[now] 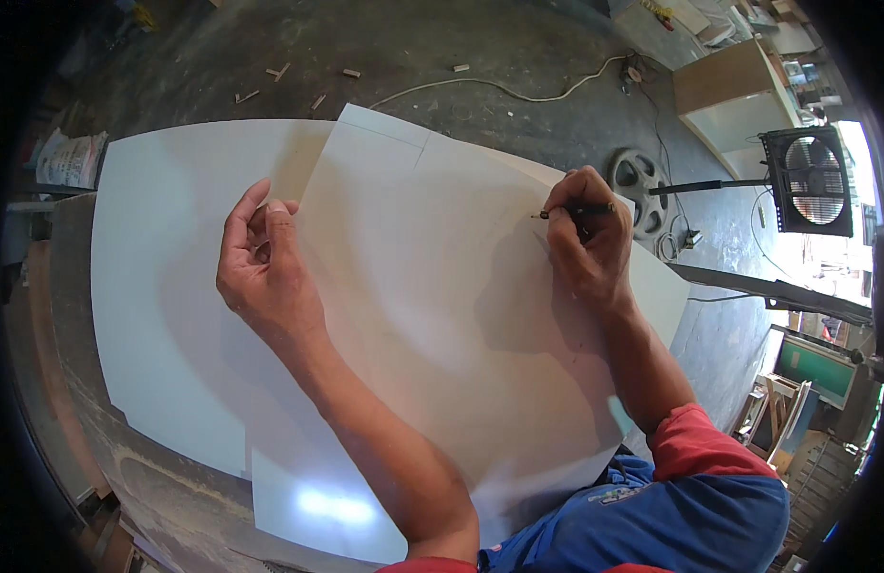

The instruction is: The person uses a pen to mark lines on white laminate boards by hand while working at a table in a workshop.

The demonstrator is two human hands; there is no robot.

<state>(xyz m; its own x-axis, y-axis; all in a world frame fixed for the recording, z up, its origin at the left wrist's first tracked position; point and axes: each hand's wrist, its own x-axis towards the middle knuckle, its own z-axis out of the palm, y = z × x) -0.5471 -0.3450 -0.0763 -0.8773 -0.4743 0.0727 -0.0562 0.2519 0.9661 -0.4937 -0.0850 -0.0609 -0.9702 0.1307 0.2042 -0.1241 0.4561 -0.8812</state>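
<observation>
A dark pencil (593, 209) is gripped in my right hand (590, 239), its tip pointing left, just over a large white sheet (413, 239). Whether the tip touches the surface I cannot tell. My left hand (265, 253) hovers above the left side of that sheet, palm partly up, fingers loosely curled and apart, nothing in them. Thin drawn lines (389, 136) cross near the sheet's far left corner. Beneath it, sticking out to the left, lies a second white sheet (156, 239). Shadows of both hands fall on the sheets.
A worn work table (165, 477) carries the sheets. On the floor beyond are small wood offcuts (351, 74) and a pale cable (518, 95). To the right stand a fan (810, 181) on a wheel-like base (641, 181) and a wooden cabinet (724, 81). A sack (72, 158) sits far left.
</observation>
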